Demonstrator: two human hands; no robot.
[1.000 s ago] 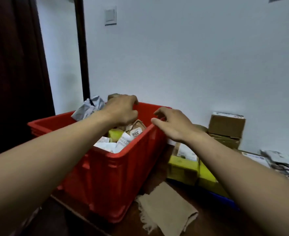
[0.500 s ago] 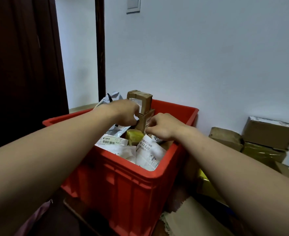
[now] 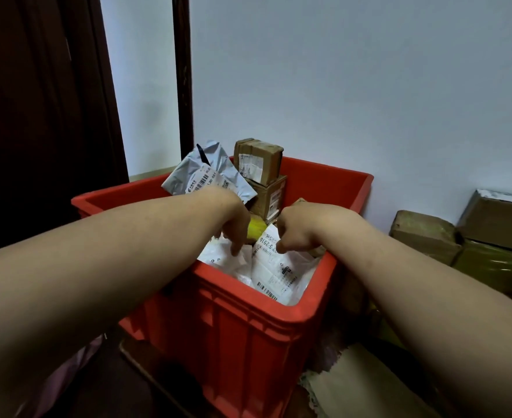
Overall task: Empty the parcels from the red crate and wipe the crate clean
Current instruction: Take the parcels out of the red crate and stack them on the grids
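Observation:
The red crate [image 3: 233, 342] stands in front of me, full of parcels. My left hand [image 3: 236, 224] reaches down into it, fingers curled onto a white mailer [image 3: 218, 257]. Beside it my right hand [image 3: 296, 227] pinches the top edge of a white labelled mailer [image 3: 278, 273]. A yellow parcel [image 3: 256, 230] shows between the two hands. Behind them a grey mailer [image 3: 200, 176] leans at the back left. Two brown boxes are stacked at the back, the upper box [image 3: 257, 159] on the lower box [image 3: 271, 194].
A beige cloth [image 3: 369, 384] lies on the dark surface to the crate's right. Cardboard boxes [image 3: 423, 233] and a yellow-wrapped parcel [image 3: 495, 267] are piled against the wall at the right. A dark door [image 3: 37, 116] fills the left.
Both hands have moved from the crate's rim and the brown boxes down onto the white mailers at the front. The view has come closer to the crate.

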